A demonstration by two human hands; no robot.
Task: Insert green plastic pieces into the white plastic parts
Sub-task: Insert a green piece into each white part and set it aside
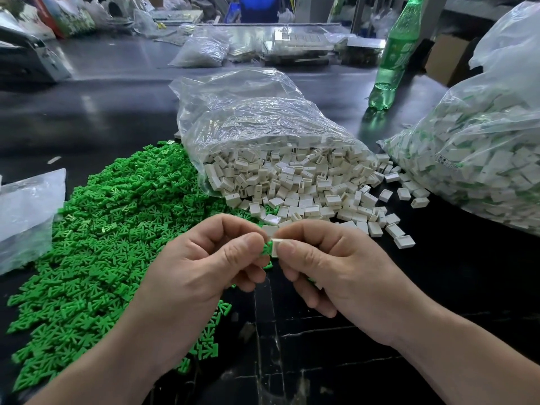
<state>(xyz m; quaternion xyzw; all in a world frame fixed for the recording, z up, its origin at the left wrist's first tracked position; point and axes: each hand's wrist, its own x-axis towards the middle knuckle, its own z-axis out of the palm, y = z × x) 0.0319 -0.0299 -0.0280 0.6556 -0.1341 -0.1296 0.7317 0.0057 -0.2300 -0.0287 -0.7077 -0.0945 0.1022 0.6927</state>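
My left hand [204, 258] pinches a small green plastic piece [267, 247] between thumb and fingers. My right hand [330, 264] pinches a white plastic part [276, 247] right against it, so the two pieces meet between my fingertips above the dark table. A wide heap of green pieces [102, 244] spreads over the table to the left. White parts [306, 188] spill from an open clear bag [257, 124] just behind my hands.
A large clear bag of white parts with green inside [473, 159] sits at the right. A green drink bottle [394, 54] stands behind it. Another plastic bag [26, 211] lies at the left edge. More bags and clutter lie on the far side of the table [117, 106].
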